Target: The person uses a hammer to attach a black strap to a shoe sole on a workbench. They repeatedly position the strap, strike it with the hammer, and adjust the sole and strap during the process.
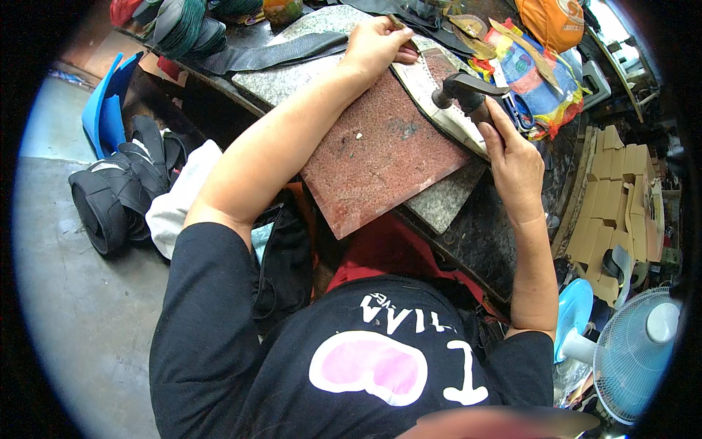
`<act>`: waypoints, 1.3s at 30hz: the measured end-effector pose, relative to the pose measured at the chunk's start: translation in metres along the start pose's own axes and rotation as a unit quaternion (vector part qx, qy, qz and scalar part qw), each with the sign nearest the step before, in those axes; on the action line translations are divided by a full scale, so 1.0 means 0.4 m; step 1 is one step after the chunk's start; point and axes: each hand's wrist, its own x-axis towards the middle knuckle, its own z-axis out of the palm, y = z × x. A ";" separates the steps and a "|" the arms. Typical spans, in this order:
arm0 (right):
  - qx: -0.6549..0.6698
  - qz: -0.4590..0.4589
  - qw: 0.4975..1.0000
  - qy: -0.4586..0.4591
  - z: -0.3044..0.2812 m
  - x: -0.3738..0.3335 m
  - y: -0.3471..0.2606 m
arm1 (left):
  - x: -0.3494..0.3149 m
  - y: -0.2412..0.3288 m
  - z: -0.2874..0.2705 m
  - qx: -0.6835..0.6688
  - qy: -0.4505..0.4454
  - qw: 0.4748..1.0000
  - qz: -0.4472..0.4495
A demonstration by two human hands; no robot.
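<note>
My right hand (515, 164) is wrapped round the handle of a hammer (472, 88) with a dark metal head. The hammer head is over a long strip (450, 121), pale on top with a black edge; whether it touches the strip I cannot tell. This strip lies along the right side of a reddish stone slab (365, 175). At the strip's far end, the fingers of my left hand (376, 47) are closed on it in a pinch. Beneath the red slab is a grey speckled slab (450, 197), its corners sticking out.
A black leather piece (292, 53) lies left of my left hand. At the far right are a colourful mesh bag (537, 80) and an orange bag (552, 22). Black rolls (110, 197) rest on the floor to the left. Stacked cardboard (610, 197) and a fan (632, 351) stand right.
</note>
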 end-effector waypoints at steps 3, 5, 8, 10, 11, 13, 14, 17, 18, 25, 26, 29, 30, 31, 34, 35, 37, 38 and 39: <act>0.000 0.000 1.000 -0.002 -0.008 0.000 0.005 | -0.011 0.013 0.004 0.128 -0.008 0.991 0.035; 0.002 -0.001 1.000 -0.002 -0.003 -0.004 0.010 | -0.023 0.027 0.011 0.187 0.000 0.981 0.059; 0.011 0.011 1.000 -0.013 0.008 -0.004 0.016 | -0.037 0.046 0.021 0.247 0.003 0.962 0.115; 0.024 0.040 0.998 -0.042 -0.006 0.009 0.016 | -0.042 0.055 0.023 0.306 -0.009 0.936 0.176; 0.046 0.037 0.997 -0.043 -0.020 0.020 0.013 | -0.043 0.060 0.024 0.344 -0.009 0.911 0.226; 0.059 -0.065 0.995 0.050 -0.064 0.052 -0.002 | -0.042 0.069 0.024 0.416 -0.008 0.850 0.322; 0.042 -0.054 0.996 0.062 -0.100 0.069 -0.010 | -0.045 0.073 0.024 0.415 -0.020 0.855 0.311; 0.258 -0.138 0.931 0.220 -0.175 0.107 -0.046 | -0.058 0.081 0.028 0.440 -0.045 0.837 0.324; 0.232 -0.125 0.925 0.273 -0.184 0.117 -0.055 | -0.060 0.083 0.031 0.447 -0.054 0.834 0.319; 0.105 -0.002 0.993 0.048 -0.062 0.116 -0.009 | -0.073 0.083 0.048 0.442 -0.034 0.828 0.344; 0.037 0.005 0.997 0.071 -0.062 0.094 0.008 | -0.074 0.081 0.042 0.454 -0.027 0.838 0.302; 0.059 -0.020 0.998 0.026 -0.035 0.037 0.028 | -0.062 0.064 0.035 0.431 -0.018 0.856 0.286; 0.038 -0.033 0.999 0.009 -0.027 0.020 0.029 | -0.054 0.056 0.030 0.409 -0.015 0.871 0.273; -0.005 -0.014 1.000 -0.021 -0.019 0.004 0.028 | -0.046 0.047 0.026 0.388 -0.013 0.885 0.257; 0.016 -0.023 0.999 0.023 0.003 -0.013 0.023 | -0.017 0.022 0.016 0.002 0.005 1.000 -0.007; 0.009 -0.006 1.000 0.011 0.005 -0.013 0.023 | -0.013 0.017 0.008 -0.057 -0.010 0.998 -0.021; 0.002 -0.008 1.000 0.018 0.004 -0.007 0.021 | -0.013 0.014 0.002 0.044 -0.034 0.998 0.005; 0.006 -0.002 1.000 0.004 0.000 -0.005 0.021 | -0.016 0.015 0.001 0.093 -0.045 0.994 0.019; 0.009 -0.004 1.000 0.004 -0.004 -0.002 0.020 | -0.018 0.019 0.001 0.132 -0.037 0.990 0.025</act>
